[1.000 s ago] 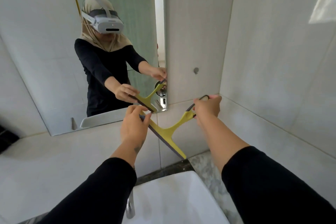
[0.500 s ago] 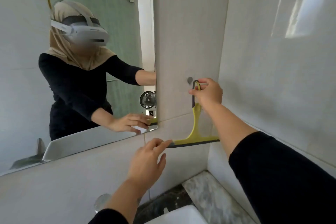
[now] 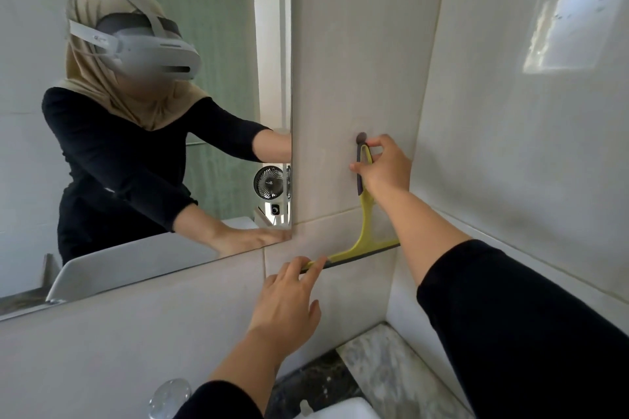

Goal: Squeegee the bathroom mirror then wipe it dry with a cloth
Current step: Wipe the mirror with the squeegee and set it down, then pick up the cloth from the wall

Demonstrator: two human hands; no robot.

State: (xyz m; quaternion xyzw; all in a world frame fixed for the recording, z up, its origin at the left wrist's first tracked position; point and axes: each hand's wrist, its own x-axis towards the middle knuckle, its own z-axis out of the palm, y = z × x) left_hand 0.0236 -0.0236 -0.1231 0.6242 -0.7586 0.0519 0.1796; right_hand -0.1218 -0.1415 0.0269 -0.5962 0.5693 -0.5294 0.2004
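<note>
The bathroom mirror [image 3: 211,3] fills the upper left of the head view and reflects a person in a headset. To its right, a yellow squeegee [image 3: 366,224] with a dark blade hangs upright against the tiled wall, its handle loop at a small dark wall hook [image 3: 361,138]. My right hand [image 3: 386,168] pinches the top of the handle. My left hand [image 3: 289,296] has its fingers spread, the fingertips touching the blade's left end. No cloth is in view.
A white sink basin [image 3: 343,410] and a chrome tap top [image 3: 170,396] sit at the bottom edge. A marbled counter [image 3: 384,364] runs into the right corner. Tiled walls close in at right; a small fan [image 3: 269,182] shows in the reflection.
The squeegee went from slanted across both hands to upright against the wall by the hook. My left hand let go of the blade and now only touches its end.
</note>
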